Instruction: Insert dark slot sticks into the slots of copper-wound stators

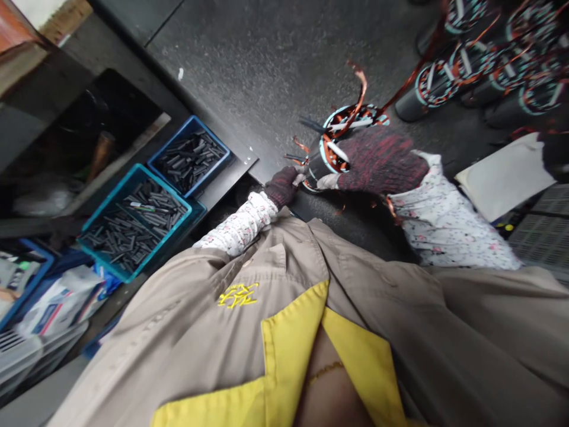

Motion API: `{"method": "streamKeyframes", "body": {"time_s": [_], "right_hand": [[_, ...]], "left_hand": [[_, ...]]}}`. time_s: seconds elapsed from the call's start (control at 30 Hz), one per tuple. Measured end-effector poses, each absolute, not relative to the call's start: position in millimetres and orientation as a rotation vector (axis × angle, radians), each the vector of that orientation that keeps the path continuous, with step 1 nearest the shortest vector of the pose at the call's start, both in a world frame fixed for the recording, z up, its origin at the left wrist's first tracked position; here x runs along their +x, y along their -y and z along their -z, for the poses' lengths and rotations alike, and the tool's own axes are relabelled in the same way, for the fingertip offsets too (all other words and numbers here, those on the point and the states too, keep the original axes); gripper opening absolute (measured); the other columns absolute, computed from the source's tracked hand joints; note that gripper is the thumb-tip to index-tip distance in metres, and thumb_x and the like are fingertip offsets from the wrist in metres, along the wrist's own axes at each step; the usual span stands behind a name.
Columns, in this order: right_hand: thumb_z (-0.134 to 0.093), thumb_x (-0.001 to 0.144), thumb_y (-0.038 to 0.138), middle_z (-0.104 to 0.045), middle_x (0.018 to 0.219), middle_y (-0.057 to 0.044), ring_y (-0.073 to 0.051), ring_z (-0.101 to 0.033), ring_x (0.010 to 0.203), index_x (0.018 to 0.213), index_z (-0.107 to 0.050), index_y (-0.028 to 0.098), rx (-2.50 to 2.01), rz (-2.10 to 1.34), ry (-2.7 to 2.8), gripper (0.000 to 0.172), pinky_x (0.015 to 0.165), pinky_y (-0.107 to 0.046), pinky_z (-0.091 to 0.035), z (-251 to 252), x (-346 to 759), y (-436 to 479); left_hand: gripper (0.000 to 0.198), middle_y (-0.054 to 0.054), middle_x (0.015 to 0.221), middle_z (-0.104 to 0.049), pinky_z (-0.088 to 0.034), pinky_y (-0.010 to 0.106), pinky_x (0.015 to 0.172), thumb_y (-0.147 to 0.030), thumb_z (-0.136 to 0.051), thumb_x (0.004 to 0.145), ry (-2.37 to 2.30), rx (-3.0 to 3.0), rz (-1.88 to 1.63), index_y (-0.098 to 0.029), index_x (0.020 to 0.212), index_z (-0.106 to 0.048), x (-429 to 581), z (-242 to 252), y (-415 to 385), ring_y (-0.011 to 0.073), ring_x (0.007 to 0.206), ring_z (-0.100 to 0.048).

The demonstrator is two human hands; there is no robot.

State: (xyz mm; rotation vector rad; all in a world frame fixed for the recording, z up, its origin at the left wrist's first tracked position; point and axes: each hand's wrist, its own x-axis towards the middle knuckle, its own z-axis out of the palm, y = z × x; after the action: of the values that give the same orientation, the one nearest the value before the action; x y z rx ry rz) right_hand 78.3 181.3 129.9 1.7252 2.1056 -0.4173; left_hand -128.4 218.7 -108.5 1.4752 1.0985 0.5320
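A motor stator (316,161), a dark cylinder with copper windings and light blue insulation at its end, is tilted at the near edge of the dark worktop. Copper leads (361,89) and black and white sleeves stick out of it. My right hand (377,157), in a dark red knit glove, grips it from the right. On its left lower side, the gloved fingertips of my left hand (287,181) are closed at the rim beside short copper wire ends (300,144). Whether they pinch a wire or the rim is hard to see.
Several more stators (438,86) stand at the upper right. Left of my hands, a blue bin (229,155) and a teal bin (189,209) hold short black sleeve pieces. A pale sheet (504,175) lies at right, near a grey crate (544,228).
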Motion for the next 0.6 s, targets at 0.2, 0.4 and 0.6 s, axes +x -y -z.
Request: {"method": "streamKeyframes", "body": {"time_s": [0.2,0.4,0.6], "right_hand": [[-0.06,0.121,0.023,-0.097,0.132,-0.015,-0.03,-0.093,0.13,0.118,-0.09,0.021,2.704,0.499,-2.32,0.03,0.122,-0.05,-0.073,-120,116,-160],[-0.081,0.109,0.025,-0.097,0.135,-0.013,-0.032,-0.091,0.13,0.135,-0.095,0.016,2.821,0.083,-2.235,0.031,0.126,-0.052,-0.072,-138,151,-151],[-0.094,0.107,0.042,-0.089,0.15,-0.027,-0.05,-0.084,0.143,0.146,-0.094,0.01,2.201,-0.092,-1.807,0.05,0.12,-0.062,-0.071,-175,113,-165]], "left_hand": [[0.041,0.012,0.131,-0.091,-0.061,0.071,0.135,-0.067,-0.084,0.107,-1.101,1.578,-0.805,-0.03,0.124,-0.086,-149,78,-238,0.0397,0.136,-0.081],[0.051,0.014,0.171,-0.082,-0.052,0.061,0.15,-0.059,-0.07,0.124,-0.805,2.349,-1.026,-0.032,0.166,-0.081,-142,-59,-253,0.0368,0.165,-0.072],[0.049,0.029,0.166,-0.083,-0.067,0.061,0.125,-0.019,-0.079,0.116,-0.896,2.78,0.004,-0.008,0.164,-0.085,-56,-158,-257,0.0459,0.151,-0.081]]}}
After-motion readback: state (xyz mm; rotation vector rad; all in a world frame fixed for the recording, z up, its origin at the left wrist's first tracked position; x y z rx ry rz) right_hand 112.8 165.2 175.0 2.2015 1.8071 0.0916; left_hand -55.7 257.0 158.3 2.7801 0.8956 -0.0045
